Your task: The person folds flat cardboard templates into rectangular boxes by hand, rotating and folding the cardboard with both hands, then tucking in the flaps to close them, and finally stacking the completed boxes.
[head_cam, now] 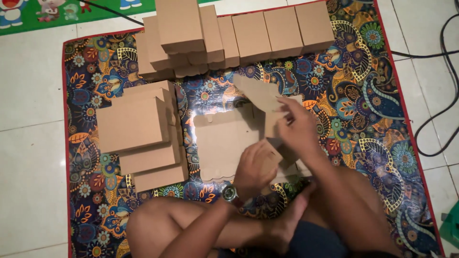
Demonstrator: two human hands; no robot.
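Centre frame: our left hand [256, 165] presses the flat brown die-cut cardboard blank [224, 143], fingers curled on it; right hand [299, 129] pinches its side flap [260, 93]. We should crease firmly along scores.

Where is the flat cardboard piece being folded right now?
In the head view, the flat cardboard piece lies mid-mat, under the left hand and right hand, right of the stack of finished boxes.

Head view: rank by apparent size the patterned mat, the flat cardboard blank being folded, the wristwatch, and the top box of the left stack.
1. patterned mat, largest by far.
2. flat cardboard blank and top box of the left stack: look alike in area, and the blank is partly hidden by the hands, so unranked.
3. wristwatch on the left hand, smallest.
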